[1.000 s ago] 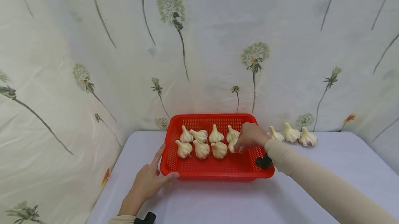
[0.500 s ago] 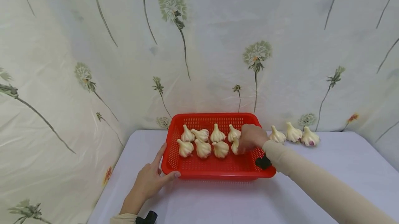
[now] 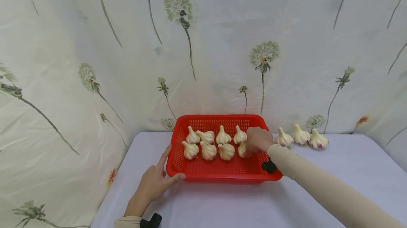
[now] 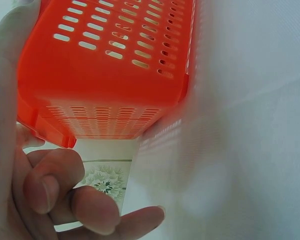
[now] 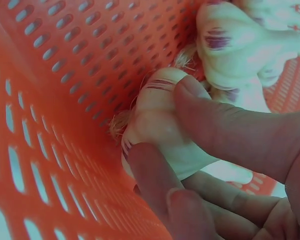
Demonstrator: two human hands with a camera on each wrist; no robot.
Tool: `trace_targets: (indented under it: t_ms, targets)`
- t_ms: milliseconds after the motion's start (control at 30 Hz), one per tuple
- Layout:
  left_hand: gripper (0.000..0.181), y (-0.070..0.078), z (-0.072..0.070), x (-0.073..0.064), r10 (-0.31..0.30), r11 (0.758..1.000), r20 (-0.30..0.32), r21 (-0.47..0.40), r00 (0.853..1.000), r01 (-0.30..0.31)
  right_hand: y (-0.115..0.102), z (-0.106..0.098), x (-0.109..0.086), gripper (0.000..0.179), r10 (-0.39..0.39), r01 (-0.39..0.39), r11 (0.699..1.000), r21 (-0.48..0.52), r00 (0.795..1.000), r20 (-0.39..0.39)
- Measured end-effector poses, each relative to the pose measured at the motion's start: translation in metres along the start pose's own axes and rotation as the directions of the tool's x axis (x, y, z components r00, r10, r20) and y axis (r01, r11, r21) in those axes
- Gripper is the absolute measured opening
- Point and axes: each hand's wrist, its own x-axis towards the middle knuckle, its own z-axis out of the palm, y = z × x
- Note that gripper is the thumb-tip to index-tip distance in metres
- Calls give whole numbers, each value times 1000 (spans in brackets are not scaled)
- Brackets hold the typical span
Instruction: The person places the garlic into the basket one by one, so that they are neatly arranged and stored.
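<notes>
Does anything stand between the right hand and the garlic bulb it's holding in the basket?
Nothing visible: the fingers of the right hand grip the garlic bulb directly in the red basket. Another bulb lies beside it.

The red, perforated rectangular basket (image 3: 219, 177) is made of glossy plastic; the cream, bulbous garlic heads (image 3: 226, 153) are smooth-skinned and tipped with rough roots (image 5: 120, 124).

Beyond the right hand (image 3: 259, 140), wrinkled pale sheeting (image 3: 219, 19) printed with dandelions (image 3: 265, 53) forms the backdrop; more of it hangs left of the left hand (image 3: 153, 183). A whitish desk (image 3: 206, 207) spreads beneath both hands, soft light leaving faint shadows on it.
</notes>
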Motion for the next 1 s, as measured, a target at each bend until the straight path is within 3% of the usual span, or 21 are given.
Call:
trace_targets:
  t_ms: [433, 1000]
  targets:
    - [101, 3, -1, -2, -18, 1000, 0, 8, 1000, 18, -1, 2, -2, 45, -46, 45, 999, -24, 998, -33]
    - [101, 5, -1, -2, -42, 999, 26, -10, 999, 43, 3, 2, -1, 45, -35, 34, 998, 48, 999, 20]
